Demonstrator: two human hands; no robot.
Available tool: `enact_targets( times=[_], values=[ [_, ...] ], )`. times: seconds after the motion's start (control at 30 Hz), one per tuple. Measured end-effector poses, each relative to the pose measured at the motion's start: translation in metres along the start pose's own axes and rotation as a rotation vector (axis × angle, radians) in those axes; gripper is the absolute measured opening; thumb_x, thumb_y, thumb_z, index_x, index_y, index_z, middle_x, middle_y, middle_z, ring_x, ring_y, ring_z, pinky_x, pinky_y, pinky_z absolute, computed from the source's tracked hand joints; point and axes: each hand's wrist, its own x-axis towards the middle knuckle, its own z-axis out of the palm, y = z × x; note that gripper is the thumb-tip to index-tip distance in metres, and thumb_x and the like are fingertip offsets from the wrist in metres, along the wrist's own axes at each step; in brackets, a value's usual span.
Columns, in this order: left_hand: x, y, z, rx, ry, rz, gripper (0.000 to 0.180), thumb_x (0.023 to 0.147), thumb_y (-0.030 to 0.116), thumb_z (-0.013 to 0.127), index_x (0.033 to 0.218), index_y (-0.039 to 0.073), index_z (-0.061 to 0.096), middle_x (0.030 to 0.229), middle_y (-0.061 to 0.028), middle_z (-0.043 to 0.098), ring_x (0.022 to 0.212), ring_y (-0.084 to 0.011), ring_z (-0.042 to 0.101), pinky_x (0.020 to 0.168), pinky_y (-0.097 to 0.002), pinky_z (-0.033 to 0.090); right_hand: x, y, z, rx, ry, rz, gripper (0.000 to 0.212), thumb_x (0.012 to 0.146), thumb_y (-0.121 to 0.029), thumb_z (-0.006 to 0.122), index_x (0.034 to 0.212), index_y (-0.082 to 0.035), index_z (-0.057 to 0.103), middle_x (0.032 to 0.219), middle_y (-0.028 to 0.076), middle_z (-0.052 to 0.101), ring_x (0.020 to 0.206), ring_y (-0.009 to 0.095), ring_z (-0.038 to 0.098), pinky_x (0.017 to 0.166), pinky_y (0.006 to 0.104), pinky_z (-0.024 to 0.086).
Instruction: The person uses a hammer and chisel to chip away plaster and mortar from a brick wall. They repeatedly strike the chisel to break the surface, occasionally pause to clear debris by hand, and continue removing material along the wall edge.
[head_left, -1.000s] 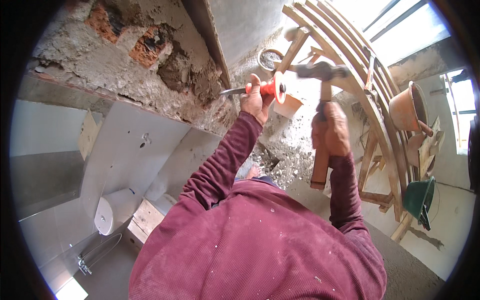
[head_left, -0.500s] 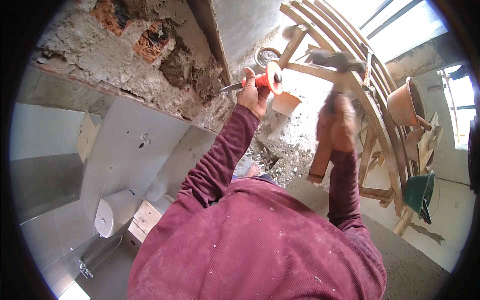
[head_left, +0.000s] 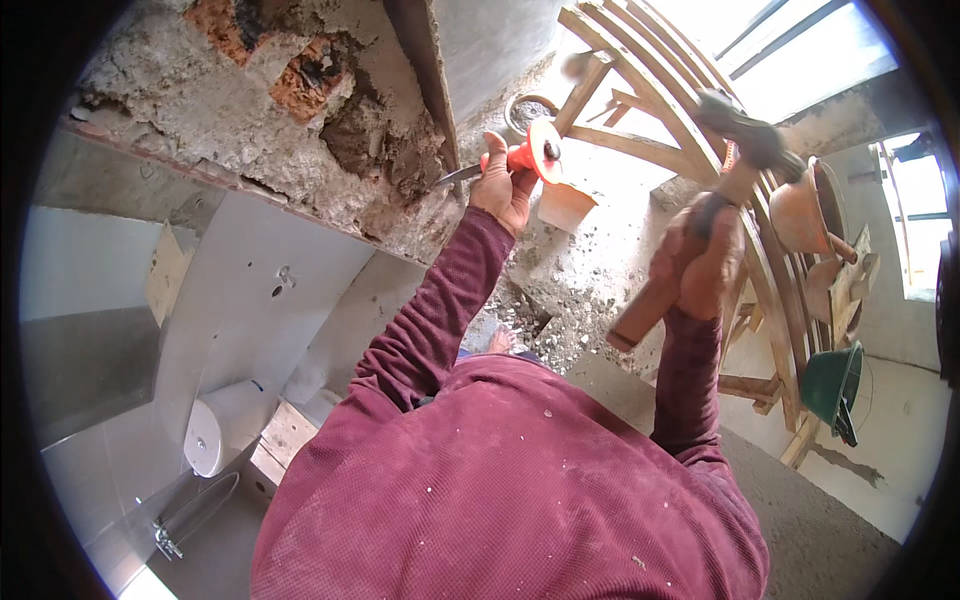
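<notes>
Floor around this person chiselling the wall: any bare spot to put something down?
Bare floor lies right of the green bucket, and a dark strip runs below it. Crowded: rubble under the chisel, and the wooden frame behind the hammer.

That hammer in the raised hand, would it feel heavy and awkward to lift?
Probably top-heavy: the hammer has a chunky dark head on a thick wooden handle. It looks stiff and unlikely to slip, since the right hand wraps it fully.
</notes>
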Motion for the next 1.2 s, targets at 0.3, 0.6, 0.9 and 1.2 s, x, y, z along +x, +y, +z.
enact_targets(
  times=[0.3, 0.6, 0.9, 1.2],
  values=[
    [0.003, -0.010, -0.019, 0.120, -0.046, -0.042, 0.036, 0.082, 0.041, 0.063, 0.085, 0.007, 0.052, 0.080, -0.0058, 0.061, 0.074, -0.0159, 0.063, 0.071, -0.0334, 0.058, -0.014, 0.032, -0.004, -0.332, -0.168, 0.231, 0.032, 0.097, -0.037, 0.040, 0.089, -0.007, 0.045, 0.053, 0.002, 0.046, 0.036, 0.011, 0.044, 0.030, 0.0253, 0.037],
    [0.002, -0.019, -0.004, 0.129, -0.080, -0.009, 0.043, 0.082, 0.045, 0.060, 0.094, 0.005, 0.050, 0.090, -0.0082, 0.061, 0.083, -0.0170, 0.063, 0.076, -0.0320, 0.058, -0.010, 0.010, -0.033, -0.103, 0.068, 0.250, 0.038, 0.097, -0.042, 0.038, 0.089, -0.005, 0.042, 0.054, 0.005, 0.045, 0.035, 0.014, 0.043, 0.030, 0.0257, 0.037],
    [0.001, -0.005, -0.006, -0.084, -0.012, -0.020, 0.044, 0.085, 0.043, 0.057, 0.098, 0.002, 0.050, 0.089, -0.0064, 0.059, 0.084, -0.0154, 0.063, 0.078, -0.0306, 0.059, -0.006, -0.002, -0.009, -0.195, -0.080, 0.186, 0.038, 0.097, -0.041, 0.038, 0.092, -0.004, 0.043, 0.056, 0.006, 0.046, 0.037, 0.013, 0.044, 0.033, 0.0244, 0.038],
    [-0.008, 0.003, -0.004, -0.203, -0.094, -0.047, 0.043, 0.086, 0.042, 0.055, 0.096, 0.000, 0.054, 0.083, -0.0047, 0.060, 0.077, -0.0115, 0.063, 0.073, -0.0248, 0.059, -0.014, 0.018, 0.006, 0.154, -0.072, -0.182, 0.039, 0.096, -0.045, 0.038, 0.101, -0.008, 0.043, 0.060, 0.007, 0.049, 0.041, 0.015, 0.047, 0.034, 0.0270, 0.040]
  ],
)
